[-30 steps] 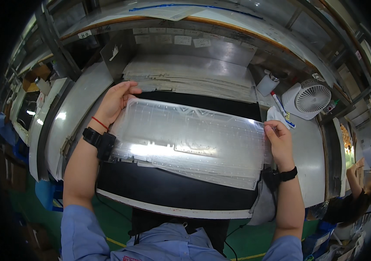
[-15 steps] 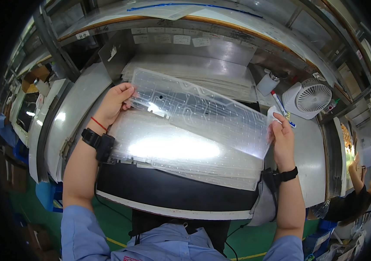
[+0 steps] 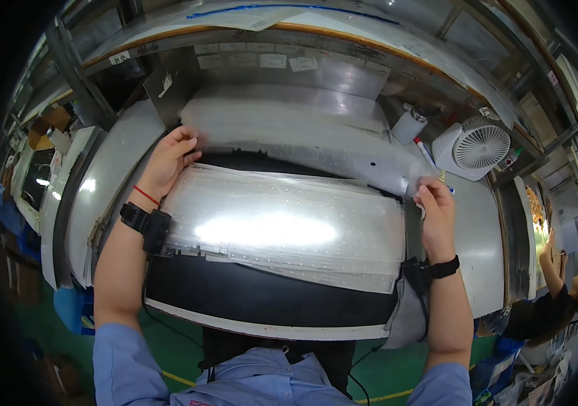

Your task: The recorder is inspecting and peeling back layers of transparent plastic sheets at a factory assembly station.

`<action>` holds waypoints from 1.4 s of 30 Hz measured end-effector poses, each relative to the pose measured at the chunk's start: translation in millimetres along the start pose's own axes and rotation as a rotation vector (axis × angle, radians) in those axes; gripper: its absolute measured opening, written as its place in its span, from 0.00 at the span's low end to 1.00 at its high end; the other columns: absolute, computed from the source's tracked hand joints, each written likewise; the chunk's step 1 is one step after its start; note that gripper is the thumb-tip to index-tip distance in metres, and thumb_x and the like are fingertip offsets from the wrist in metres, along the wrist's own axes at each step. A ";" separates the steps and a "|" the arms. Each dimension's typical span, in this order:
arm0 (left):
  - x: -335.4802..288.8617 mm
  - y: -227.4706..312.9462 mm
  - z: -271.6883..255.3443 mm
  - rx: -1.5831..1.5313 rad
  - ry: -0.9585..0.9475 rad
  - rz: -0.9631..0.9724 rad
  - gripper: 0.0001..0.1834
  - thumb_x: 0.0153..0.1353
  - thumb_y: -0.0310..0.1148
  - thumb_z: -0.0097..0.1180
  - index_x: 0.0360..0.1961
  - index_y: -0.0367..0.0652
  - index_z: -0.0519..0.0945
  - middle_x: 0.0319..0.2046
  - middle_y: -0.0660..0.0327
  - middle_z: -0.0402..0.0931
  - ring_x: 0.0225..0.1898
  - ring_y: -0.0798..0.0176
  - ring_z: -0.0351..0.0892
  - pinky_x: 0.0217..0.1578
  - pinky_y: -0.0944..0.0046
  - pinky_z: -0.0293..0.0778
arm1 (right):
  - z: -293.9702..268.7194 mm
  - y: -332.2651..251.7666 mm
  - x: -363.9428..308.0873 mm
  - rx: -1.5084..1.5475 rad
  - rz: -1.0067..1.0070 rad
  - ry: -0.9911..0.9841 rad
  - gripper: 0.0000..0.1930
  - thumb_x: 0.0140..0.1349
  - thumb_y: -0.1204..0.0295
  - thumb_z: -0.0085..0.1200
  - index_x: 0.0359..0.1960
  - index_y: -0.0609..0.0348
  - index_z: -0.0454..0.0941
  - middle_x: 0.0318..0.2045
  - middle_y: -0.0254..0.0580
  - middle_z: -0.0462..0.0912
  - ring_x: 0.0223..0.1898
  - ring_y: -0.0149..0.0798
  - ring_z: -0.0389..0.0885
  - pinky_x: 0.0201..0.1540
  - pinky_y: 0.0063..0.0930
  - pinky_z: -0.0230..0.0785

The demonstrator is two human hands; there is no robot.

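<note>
A clear plastic sheet (image 3: pixel 316 150), long and smeared by motion, spans between my hands above the far part of the bench. At its left end my left hand (image 3: pixel 175 157) has thumb and fingers closed at the edge. My right hand (image 3: pixel 436 203) pinches the right end, with a small white piece (image 3: pixel 420 200), perhaps cloth, under the fingers. A small dark dot shows near the sheet's right end. Nearer to me, a loose stack of similar clear sheets (image 3: pixel 289 237) lies slightly fanned on a black mat (image 3: pixel 269 298), between my forearms.
Behind the held sheet is a pile of flat sheets (image 3: pixel 269 101) against a metal panel. A white fan (image 3: pixel 475 150), a white bottle (image 3: pixel 408 126) and a red-capped marker (image 3: pixel 426 153) stand at the back right. A shelf (image 3: pixel 316 30) crosses overhead. Another person (image 3: pixel 539 308) works at far right.
The sheet has moved away from me, off the near stack, toward the back pile. Its dark dot, earlier left of centre, now shows toward the right. Both hands stay near its ends.
</note>
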State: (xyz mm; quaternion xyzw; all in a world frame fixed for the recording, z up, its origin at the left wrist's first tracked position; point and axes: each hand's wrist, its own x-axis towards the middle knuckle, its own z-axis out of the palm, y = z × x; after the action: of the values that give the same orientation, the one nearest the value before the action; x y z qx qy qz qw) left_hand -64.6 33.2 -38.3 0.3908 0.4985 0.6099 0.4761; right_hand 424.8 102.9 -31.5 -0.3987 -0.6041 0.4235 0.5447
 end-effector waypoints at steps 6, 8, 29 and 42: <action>6.5 -10.4 -13.0 0.103 -0.044 0.114 0.08 0.65 0.25 0.51 0.43 0.38 0.79 0.54 0.61 0.74 0.46 0.70 0.76 0.49 0.69 0.74 | -4.6 3.7 2.0 -0.162 -0.254 -0.005 0.08 0.61 0.85 0.48 0.35 0.62 0.78 0.51 0.41 0.71 0.51 0.35 0.73 0.54 0.25 0.66; 4.8 -7.7 -10.7 0.130 -0.033 0.064 0.11 0.65 0.24 0.51 0.47 0.36 0.78 0.51 0.59 0.76 0.45 0.69 0.77 0.49 0.69 0.74 | -4.5 0.3 0.3 -0.177 -0.244 -0.028 0.09 0.60 0.87 0.46 0.35 0.63 0.78 0.51 0.42 0.71 0.52 0.35 0.73 0.55 0.26 0.65; 4.6 -7.0 -6.0 0.117 -0.031 0.117 0.07 0.68 0.31 0.49 0.42 0.41 0.76 0.38 0.65 0.78 0.32 0.74 0.73 0.35 0.75 0.69 | -5.3 -2.9 0.2 -0.129 -0.134 -0.025 0.06 0.68 0.74 0.49 0.42 0.63 0.75 0.38 0.35 0.77 0.39 0.26 0.74 0.44 0.18 0.66; 4.5 -4.7 -10.8 -0.007 0.033 0.025 0.10 0.70 0.34 0.46 0.47 0.43 0.75 0.36 0.67 0.77 0.28 0.77 0.69 0.35 0.76 0.69 | 3.0 -5.2 -1.7 -0.133 0.121 -0.113 0.11 0.70 0.69 0.47 0.47 0.63 0.73 0.31 0.29 0.76 0.31 0.22 0.72 0.37 0.16 0.64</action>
State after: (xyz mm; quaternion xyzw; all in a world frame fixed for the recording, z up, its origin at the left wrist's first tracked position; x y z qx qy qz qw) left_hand -75.1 35.3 -45.0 0.3854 0.4994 0.6238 0.4615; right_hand 421.9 99.4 -27.3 -0.4454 -0.6355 0.4364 0.4553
